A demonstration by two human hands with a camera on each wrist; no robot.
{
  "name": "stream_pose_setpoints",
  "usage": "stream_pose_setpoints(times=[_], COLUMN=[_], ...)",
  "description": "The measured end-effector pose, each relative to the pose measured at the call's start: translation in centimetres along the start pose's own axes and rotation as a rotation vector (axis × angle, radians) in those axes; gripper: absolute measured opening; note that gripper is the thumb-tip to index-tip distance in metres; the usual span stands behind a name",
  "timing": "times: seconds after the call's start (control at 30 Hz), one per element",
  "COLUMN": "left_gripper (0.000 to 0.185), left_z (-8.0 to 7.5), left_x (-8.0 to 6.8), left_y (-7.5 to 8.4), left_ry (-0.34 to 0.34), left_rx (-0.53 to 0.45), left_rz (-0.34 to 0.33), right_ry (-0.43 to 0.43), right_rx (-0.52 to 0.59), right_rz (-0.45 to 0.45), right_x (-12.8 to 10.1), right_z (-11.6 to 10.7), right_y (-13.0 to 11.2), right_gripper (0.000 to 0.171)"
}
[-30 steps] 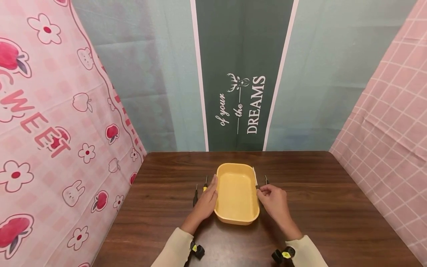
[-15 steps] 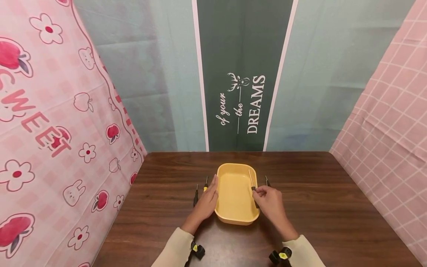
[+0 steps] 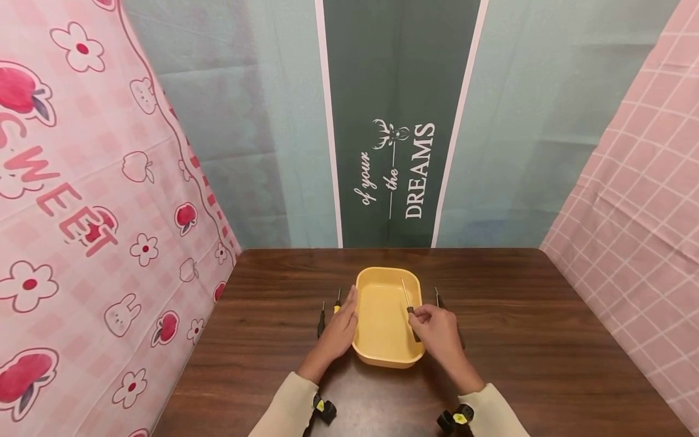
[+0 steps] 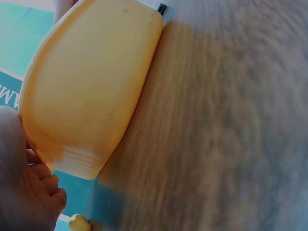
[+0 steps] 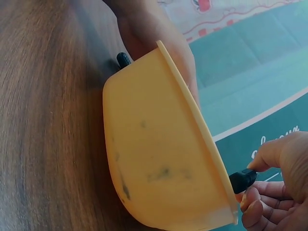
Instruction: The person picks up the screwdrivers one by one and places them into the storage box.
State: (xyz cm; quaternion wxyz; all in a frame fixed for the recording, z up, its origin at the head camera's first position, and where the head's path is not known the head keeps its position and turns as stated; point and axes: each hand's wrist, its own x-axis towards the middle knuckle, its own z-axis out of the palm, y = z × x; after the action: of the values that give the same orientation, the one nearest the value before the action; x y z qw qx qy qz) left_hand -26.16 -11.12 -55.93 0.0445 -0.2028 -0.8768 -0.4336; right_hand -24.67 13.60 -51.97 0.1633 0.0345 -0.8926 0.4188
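Note:
A yellow plastic tub (image 3: pixel 382 352) stands on the dark wooden table (image 3: pixel 546 340). My left hand (image 3: pixel 345 314) rests with straight fingers against the tub's left wall. My right hand (image 3: pixel 419 314) pinches a small screwdriver (image 3: pixel 406 295) by its black handle, the metal shaft pointing away over the tub's right side. In the right wrist view the tub (image 5: pixel 154 159) fills the middle, the black handle (image 5: pixel 243 180) sits between my right fingers (image 5: pixel 269 202), and the left hand (image 5: pixel 159 38) shows behind the tub. The left wrist view shows the tub's outer wall (image 4: pixel 86 91) beside my left palm (image 4: pixel 24 192).
Two small screwdrivers lie left of the tub, a black one (image 3: pixel 320 320) and a yellow-handled one (image 3: pixel 337 301). Another screwdriver (image 3: pixel 437 297) lies right of the tub. Patterned cloth walls stand on three sides. Bare tabletop stretches to both sides.
My right hand has lifted a screwdriver from the table beside the tub's right rim and carried it left, over the tub. The left hand has stayed against the tub.

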Motion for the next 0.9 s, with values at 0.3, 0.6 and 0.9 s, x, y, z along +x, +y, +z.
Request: stream_pose_setpoints(times=[0.3, 0.6, 0.9], left_gripper=[0.053, 0.053, 0.054], left_z=[0.04, 0.07, 0.09], left_x=[-0.03, -0.09, -0.05], left_y=[0.14, -0.06, -0.10], left_ry=[0.000, 0.003, -0.002], left_rx=[-0.010, 0.009, 0.000], left_rz=[-0.011, 0.010, 0.012], right_ry=[0.006, 0.005, -0.006], right_rx=[0.025, -0.014, -0.042], right_rz=[-0.023, -0.021, -0.020], right_x=[-0.05, 0.02, -0.03], right_z=[0.40, 0.73, 0.81], right_y=[-0.07, -0.30, -0.74], right_gripper=[0.008, 0.008, 0.009])
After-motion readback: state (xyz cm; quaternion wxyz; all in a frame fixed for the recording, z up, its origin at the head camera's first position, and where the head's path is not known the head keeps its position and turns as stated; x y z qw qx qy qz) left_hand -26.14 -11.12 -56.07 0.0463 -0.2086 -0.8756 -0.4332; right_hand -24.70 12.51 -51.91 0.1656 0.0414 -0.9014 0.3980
